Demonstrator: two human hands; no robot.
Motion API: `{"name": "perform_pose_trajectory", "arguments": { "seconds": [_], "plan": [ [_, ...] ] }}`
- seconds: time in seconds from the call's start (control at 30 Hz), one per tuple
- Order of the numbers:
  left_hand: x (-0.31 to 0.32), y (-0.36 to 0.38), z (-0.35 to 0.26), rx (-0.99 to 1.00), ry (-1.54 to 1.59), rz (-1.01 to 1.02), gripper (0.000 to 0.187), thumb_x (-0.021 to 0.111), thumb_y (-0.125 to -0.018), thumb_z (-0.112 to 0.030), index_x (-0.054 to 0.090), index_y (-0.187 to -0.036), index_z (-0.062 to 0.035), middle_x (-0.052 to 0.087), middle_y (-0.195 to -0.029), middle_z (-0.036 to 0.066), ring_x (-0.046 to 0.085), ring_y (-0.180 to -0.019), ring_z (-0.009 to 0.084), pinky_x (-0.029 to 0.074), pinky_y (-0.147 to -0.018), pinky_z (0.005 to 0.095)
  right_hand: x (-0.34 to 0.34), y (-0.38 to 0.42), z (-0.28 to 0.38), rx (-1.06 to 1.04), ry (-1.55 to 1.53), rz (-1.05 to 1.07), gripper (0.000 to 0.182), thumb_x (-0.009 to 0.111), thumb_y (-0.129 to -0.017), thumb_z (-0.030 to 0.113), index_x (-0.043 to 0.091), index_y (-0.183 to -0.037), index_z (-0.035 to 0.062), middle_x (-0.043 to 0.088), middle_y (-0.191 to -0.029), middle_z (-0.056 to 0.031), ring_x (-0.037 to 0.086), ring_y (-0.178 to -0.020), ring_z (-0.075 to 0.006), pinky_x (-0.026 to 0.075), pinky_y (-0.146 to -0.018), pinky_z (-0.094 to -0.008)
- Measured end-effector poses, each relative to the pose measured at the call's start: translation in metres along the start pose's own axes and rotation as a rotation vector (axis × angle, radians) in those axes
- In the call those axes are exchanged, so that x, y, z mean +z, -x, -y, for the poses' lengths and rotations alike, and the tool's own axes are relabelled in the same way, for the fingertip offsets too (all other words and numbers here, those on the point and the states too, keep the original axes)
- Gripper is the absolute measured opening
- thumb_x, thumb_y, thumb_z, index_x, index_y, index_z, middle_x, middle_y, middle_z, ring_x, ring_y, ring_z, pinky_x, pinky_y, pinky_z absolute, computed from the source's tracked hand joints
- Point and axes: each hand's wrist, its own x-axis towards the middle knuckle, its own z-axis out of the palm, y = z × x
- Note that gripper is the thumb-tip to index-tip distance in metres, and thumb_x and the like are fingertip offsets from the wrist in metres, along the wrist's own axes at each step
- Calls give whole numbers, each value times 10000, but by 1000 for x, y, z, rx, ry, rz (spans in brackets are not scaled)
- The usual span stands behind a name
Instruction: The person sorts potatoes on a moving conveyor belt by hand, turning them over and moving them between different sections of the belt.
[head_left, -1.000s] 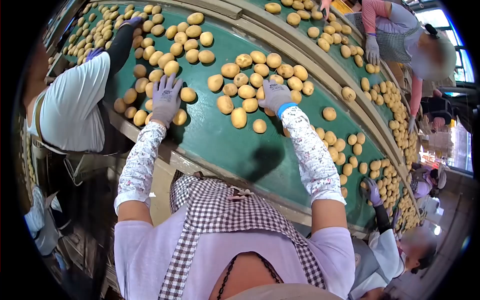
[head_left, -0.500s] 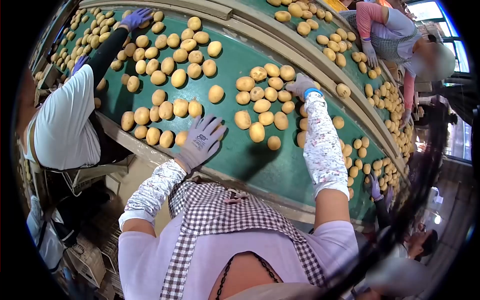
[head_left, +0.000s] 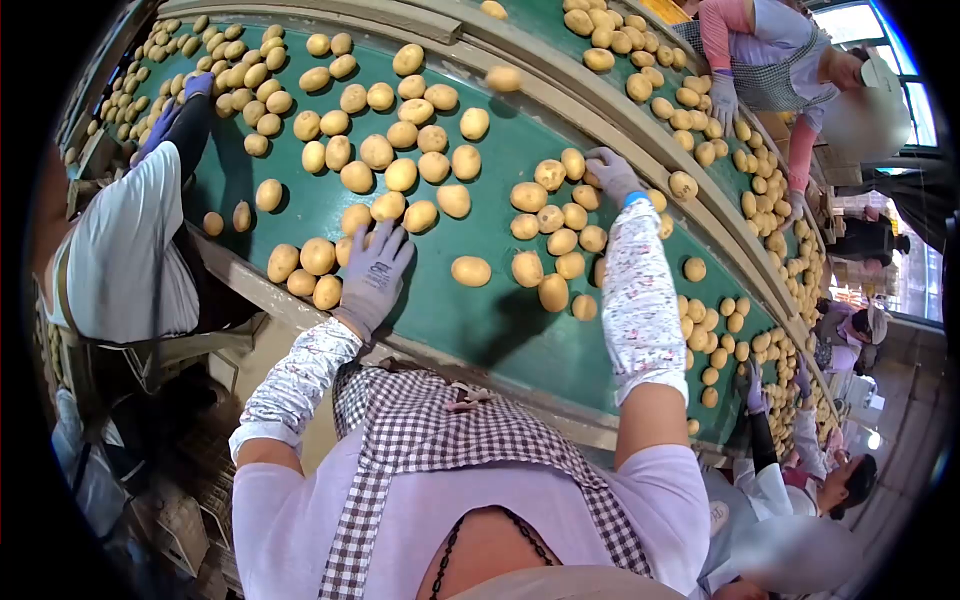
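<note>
My left hand (head_left: 374,277), in a grey-lavender glove, rests on the green belt (head_left: 440,315) with its fingers spread. Its fingertips reach toward a potato (head_left: 356,219), and more potatoes (head_left: 318,256) lie beside the thumb. Across the belt, my right hand (head_left: 612,174), gloved alike with a blue band at the wrist, lies at the far edge of a loose cluster of potatoes (head_left: 562,241). Its fingers extend over a potato (head_left: 586,197), apparently touching it without closing round it. A single potato (head_left: 470,271) sits between my hands.
A wooden rail (head_left: 560,88) parts this belt from a second one; a potato (head_left: 683,185) rests on it. At left, a co-worker's gloved hand (head_left: 198,86) is among potatoes. A pink-sleeved co-worker's hand (head_left: 724,100) reaches over the second belt. More workers stand at right.
My left hand has shifted a little left, and several potatoes now lie beyond its fingertips. The cluster by my right hand has moved slightly right. The left co-worker's hand has drawn back.
</note>
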Motion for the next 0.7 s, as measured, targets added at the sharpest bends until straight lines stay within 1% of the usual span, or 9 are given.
{"name": "perform_pose_trajectory", "arguments": {
  "seconds": [0.03,0.2,0.27,0.3,0.5,0.57,0.6,0.63,0.7],
  "plan": [
    [1,3,15,-7,-19,-89,535,750,-832,-186,651,-1354,-114,567,-1507,111,437,-1482,350,300,-1231,609,-7,-3,0,-24,-92,220,487,692,-962,404,689,-1358,121,734,-1265,-119,685,-1168,-305,525,-1053,-419],
    [-17,-2,64,-190,10,-153,513,746,-880,-233,634,-1367,-120,556,-1497,137,482,-1399,392,352,-1171,619,-36,33,69,140,-1385,15,511,668,-1037,483,686,-1395,119,741,-1220,-35,692,-1095,-171,575,-854,-356],
    [-20,-13,68,-186,-9,-257,528,734,-910,-274,611,-1395,-106,553,-1474,168,488,-1382,401,343,-1173,626,1,46,115,281,-542,151,548,640,-1027,516,649,-1428,143,725,-1319,-119,706,-1172,-251,574,-944,-409],
    [-18,-17,60,-154,157,-253,541,716,-921,-301,599,-1410,-101,535,-1503,169,460,-1425,400,317,-1200,624,31,45,107,36,-217,155,621,653,-999,503,558,-1518,175,698,-1328,-198,686,-1244,-326,549,-1032,-446],
    [-22,-4,27,232,136,-32,555,715,-901,-316,609,-1410,-125,505,-1561,130,402,-1494,395,276,-1244,637,100,4,145,44,332,-113,723,788,-856,376,526,-1490,150,693,-1271,-233,673,-1232,-394,547,-1049,-476],
    [-22,17,54,97,122,70,568,735,-872,-322,616,-1389,-119,502,-1572,119,401,-1494,395,281,-1242,637,71,-9,144,-62,-225,105,648,781,-901,293,530,-1464,93,699,-1222,-174,710,-1165,-327,597,-948,-467],
    [-24,25,71,111,98,59,564,745,-855,-310,624,-1370,-116,493,-1585,111,400,-1487,408,284,-1235,638,60,-30,154,243,-684,120,541,746,-972,255,551,-1430,43,705,-1174,-135,723,-1095,-258,620,-860,-424],
    [-24,32,78,97,101,58,564,745,-855,-310,624,-1370,-116,493,-1585,111,400,-1487,408,284,-1235,638,58,-35,157,114,-1497,53,505,705,-1027,300,564,-1427,27,721,-1097,-134,723,-1072,-237,611,-877,-393],
    [-29,42,89,-12,227,-39,494,742,-860,-280,653,-1318,-114,483,-1597,85,381,-1493,407,264,-1244,636,45,-27,210,168,-1411,-95,496,660,-1049,377,607,-1381,11,735,-1077,-149,720,-1087,-245,588,-916,-377]
  ]
}}
